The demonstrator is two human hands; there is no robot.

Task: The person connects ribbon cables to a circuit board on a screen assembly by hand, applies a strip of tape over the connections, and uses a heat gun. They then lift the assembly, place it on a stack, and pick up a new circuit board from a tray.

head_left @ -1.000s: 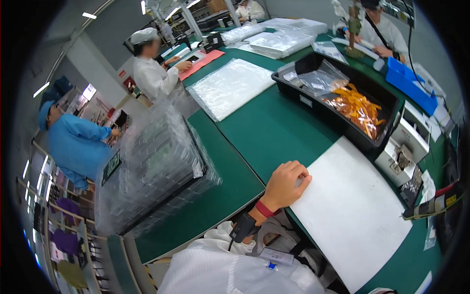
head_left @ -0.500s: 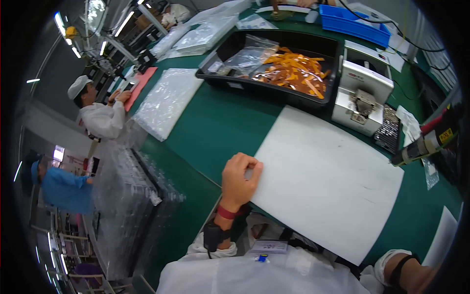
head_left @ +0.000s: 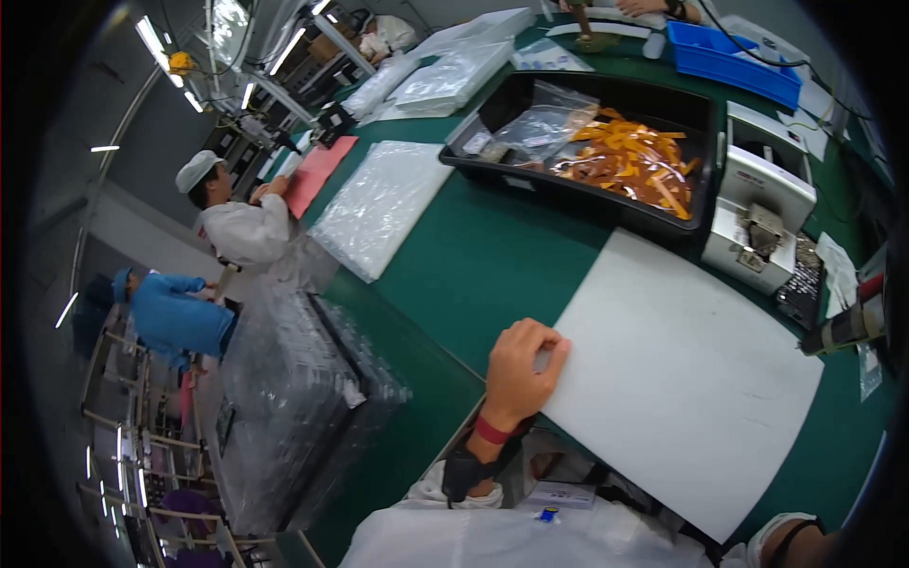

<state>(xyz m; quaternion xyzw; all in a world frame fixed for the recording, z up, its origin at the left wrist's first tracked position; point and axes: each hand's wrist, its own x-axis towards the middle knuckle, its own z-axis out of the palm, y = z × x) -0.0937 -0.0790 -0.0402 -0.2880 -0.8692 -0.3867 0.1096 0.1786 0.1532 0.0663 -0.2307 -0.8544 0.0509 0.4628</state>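
My left hand (head_left: 524, 372) rests at the left edge of a large white sheet (head_left: 691, 379) on the green table. Its fingers are curled in and the thumb lies beside them. What is inside the curl, if anything, is hidden. Of my right arm (head_left: 803, 547) only a piece of forearm with a dark band shows, at the lower right rim; the right hand is out of the picture. Beyond the sheet stands a black tray (head_left: 568, 194) with orange strips (head_left: 630, 156) and clear plastic bags in it.
A white machine (head_left: 757, 213) stands right of the tray, with a dark tool (head_left: 843, 331) nearer me. Wrapped clear packs (head_left: 379, 208) lie to the left, and stacked clear plastic trays (head_left: 294, 398) stand below them. A blue bin (head_left: 734, 62) sits far right. Other people work at left and back.
My view has swung left, so the table scene sits farther right and lower in the picture. My left hand stays at the sheet's edge, still curled. Less of my right forearm shows.
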